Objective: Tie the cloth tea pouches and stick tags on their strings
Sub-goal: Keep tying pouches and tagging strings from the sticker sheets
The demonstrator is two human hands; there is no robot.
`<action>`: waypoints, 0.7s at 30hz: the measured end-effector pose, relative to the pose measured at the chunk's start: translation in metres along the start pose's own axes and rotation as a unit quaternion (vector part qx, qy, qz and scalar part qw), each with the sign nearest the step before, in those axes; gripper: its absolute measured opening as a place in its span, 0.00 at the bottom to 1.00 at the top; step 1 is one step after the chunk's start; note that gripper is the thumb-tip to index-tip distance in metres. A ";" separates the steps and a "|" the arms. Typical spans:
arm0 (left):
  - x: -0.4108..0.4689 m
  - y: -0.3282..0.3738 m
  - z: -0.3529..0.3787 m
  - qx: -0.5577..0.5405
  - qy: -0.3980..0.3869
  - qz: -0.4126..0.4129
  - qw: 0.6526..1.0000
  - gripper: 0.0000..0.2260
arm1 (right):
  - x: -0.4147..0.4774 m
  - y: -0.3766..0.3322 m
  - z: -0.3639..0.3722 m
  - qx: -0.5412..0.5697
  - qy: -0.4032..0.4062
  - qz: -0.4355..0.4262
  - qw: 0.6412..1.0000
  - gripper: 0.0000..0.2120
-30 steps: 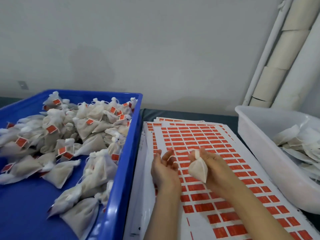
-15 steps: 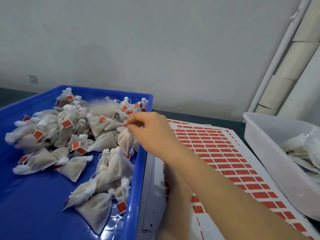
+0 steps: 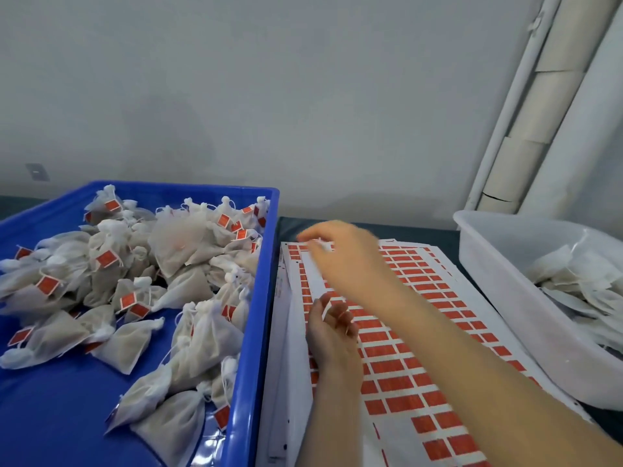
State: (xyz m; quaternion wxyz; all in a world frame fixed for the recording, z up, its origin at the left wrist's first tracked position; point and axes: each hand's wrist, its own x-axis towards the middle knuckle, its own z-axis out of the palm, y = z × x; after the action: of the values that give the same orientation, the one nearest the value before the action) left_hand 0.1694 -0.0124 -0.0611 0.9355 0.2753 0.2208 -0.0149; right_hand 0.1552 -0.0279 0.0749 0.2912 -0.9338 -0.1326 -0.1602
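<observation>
My right hand point(image 3: 340, 257) hovers, blurred, over the top left corner of the red tag sticker sheets point(image 3: 397, 369). Its fingers hang loosely curled and hold nothing. My left hand point(image 3: 332, 328) rests palm up on the sheets near their left edge, and a small white paper strip point(image 3: 326, 311) is pinched between its fingers. Several tied cloth tea pouches point(image 3: 182, 247) with red tags lie heaped in the blue bin point(image 3: 259, 298) on the left. One pouch on top of the heap looks blurred.
A white plastic tub point(image 3: 488, 274) at the right holds flat, untied pouches point(image 3: 580, 281). The sticker sheets fill the gap between bin and tub on the dark table. White pipes point(image 3: 539, 112) run up the wall behind the tub.
My right hand carried the pouch to the blue bin, let it go there, and has swung back over the sticker sheets. My left hand stayed on the sheets.
</observation>
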 end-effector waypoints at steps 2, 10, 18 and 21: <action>-0.002 0.001 -0.001 0.005 -0.005 0.000 1.000 0.10 | -0.011 0.034 -0.031 -0.005 0.044 0.046 0.998 0.10; -0.009 0.001 0.000 0.032 -0.022 0.011 0.999 0.11 | -0.068 0.214 -0.155 -0.218 -0.003 0.283 0.934 0.15; -0.012 -0.002 0.000 0.040 -0.036 0.017 0.998 0.11 | -0.105 0.256 -0.160 -0.340 -0.270 0.382 0.816 0.13; -0.015 -0.001 0.001 0.042 -0.037 0.019 0.998 0.10 | -0.100 0.256 -0.155 -0.289 -0.223 0.392 0.845 0.09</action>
State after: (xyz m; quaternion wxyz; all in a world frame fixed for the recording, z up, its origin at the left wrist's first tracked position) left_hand 0.1556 -0.0150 -0.0545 0.9308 0.3179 0.1796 -0.0171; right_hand 0.1166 -0.3383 0.0296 0.0089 -0.9605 0.2351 0.1484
